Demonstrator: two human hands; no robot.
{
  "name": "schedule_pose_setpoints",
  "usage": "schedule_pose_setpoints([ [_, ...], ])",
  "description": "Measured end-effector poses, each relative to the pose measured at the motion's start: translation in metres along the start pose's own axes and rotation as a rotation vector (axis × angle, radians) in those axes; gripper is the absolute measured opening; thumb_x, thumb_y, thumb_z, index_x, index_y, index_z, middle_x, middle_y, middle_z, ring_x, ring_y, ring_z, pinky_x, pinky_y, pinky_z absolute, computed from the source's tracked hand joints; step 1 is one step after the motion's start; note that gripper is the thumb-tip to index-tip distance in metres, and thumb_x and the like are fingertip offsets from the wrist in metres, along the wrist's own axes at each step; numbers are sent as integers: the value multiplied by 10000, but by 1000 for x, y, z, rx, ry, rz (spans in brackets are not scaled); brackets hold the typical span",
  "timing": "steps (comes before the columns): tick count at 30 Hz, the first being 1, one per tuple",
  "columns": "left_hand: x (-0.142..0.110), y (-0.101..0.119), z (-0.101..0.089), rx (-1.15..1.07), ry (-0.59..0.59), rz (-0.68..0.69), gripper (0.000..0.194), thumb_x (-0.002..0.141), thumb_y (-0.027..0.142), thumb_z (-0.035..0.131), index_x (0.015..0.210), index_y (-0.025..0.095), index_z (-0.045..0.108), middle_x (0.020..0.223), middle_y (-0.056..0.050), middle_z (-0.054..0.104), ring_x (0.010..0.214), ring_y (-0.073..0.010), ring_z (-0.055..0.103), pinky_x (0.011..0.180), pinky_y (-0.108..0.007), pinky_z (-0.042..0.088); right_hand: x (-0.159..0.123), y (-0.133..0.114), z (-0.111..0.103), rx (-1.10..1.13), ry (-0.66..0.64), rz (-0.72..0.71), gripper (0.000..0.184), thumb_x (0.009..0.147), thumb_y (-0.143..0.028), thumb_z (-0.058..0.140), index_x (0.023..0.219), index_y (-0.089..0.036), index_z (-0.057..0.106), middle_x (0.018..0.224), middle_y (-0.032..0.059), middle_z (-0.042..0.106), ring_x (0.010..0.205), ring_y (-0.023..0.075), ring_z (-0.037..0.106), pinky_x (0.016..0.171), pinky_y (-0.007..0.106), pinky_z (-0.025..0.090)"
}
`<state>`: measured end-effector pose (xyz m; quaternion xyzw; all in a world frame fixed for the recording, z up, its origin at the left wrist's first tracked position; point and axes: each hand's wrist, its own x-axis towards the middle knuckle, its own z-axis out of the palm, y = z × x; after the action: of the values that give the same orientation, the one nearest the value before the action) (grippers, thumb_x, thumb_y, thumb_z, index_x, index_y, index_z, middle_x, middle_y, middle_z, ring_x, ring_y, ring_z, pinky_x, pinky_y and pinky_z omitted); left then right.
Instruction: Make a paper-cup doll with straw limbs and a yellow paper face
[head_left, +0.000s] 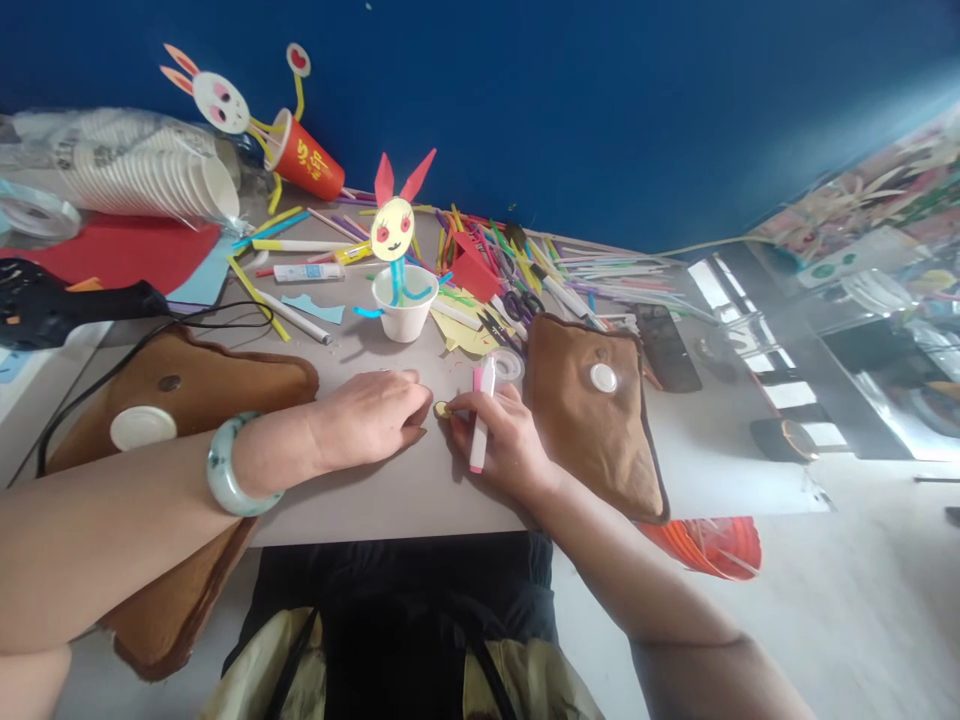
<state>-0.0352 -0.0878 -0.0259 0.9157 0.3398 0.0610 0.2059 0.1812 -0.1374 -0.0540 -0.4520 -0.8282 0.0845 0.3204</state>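
Fingers of my right hand (514,440) are pinching a yellow disc (441,409) mid-frame and cradling a marker (478,448); my left hand (366,415) is curling, whether gripping I can't tell. The disc is looking light, papery, creasable, its rim offering the best hold.

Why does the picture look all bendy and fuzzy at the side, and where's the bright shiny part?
In the head view, the table seems stretched toward the right edge, like a wide lens bends things; the flowery clutter there looks smeary; whitish glare washes over the blue wall at upper right; a soft shadow lies under the right hand.
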Motion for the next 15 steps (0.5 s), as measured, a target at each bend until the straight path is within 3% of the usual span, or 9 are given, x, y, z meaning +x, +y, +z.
schedule_pose_setpoints([
  [4, -1, 20, -2, 72, -1, 84, 139, 916, 185, 535, 829, 167, 643, 949, -66, 627, 822, -192, 605, 738, -335, 466, 0, 0, 0, -7, -9, 6, 120, 848, -137, 568, 919, -232, 556, 681, -31, 647, 600, 142, 556, 746, 323, 412],
  [8, -8, 40, 7, 200, 45, 177, 163, 918, 115, 510, 953, 140, 667, 1033, -107, 672, 985, -250, 605, 875, -391, 486, 0, -1, -2, -8, -24, 10, 131, 847, -124, 554, 925, -229, 558, 724, -11, 667, 646, 155, 577, 756, 325, 423],
  [15, -18, 50, 31, 240, 116, 184, 251, 893, 93, 516, 1112, 117, 637, 1149, -147, 677, 1136, -264, 593, 1034, -406, 442, 0, -1, -4, 36, -31, 9, 179, 835, -112, 545, 972, -225, 560, 734, -11, 671, 637, 147, 588, 762, 334, 424],
])
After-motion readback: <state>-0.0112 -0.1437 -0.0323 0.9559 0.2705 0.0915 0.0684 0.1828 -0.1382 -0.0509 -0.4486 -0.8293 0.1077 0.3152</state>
